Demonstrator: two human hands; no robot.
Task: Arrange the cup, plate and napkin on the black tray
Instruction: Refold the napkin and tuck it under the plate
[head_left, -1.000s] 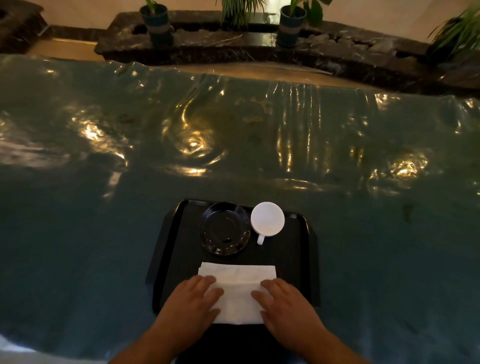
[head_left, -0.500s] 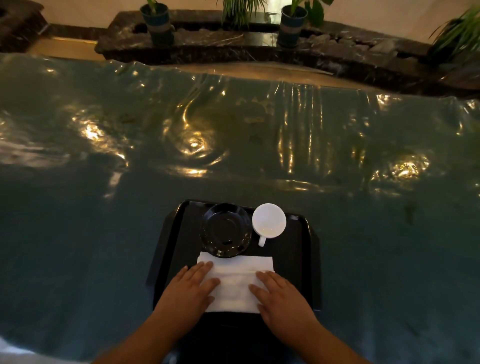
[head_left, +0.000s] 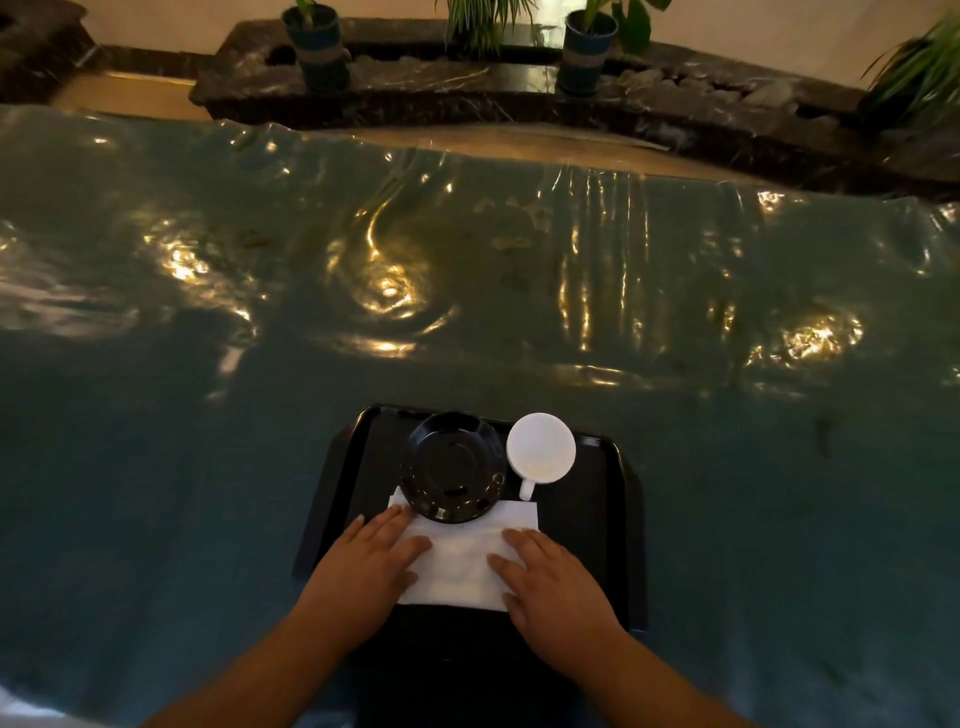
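Note:
A black tray (head_left: 613, 499) lies on the table in front of me. A glossy black plate (head_left: 452, 465) sits at its far middle, and a white cup (head_left: 541, 449) stands just right of it, handle pointing toward me. A white napkin (head_left: 460, 564) lies flat on the near half of the tray, its far edge tucked under the plate's near rim. My left hand (head_left: 363, 566) presses flat on the napkin's left part. My right hand (head_left: 553, 582) presses flat on its right part. Both hands have fingers spread.
The table (head_left: 208, 415) is covered in shiny teal plastic sheeting with wrinkles and light glare. Beyond its far edge runs a dark stone ledge (head_left: 467, 88) with potted plants (head_left: 317, 47). The tray sits near the table's front edge.
Both hands have slid the napkin away from me, from a gap before the plate to having its far edge under the plate's near rim.

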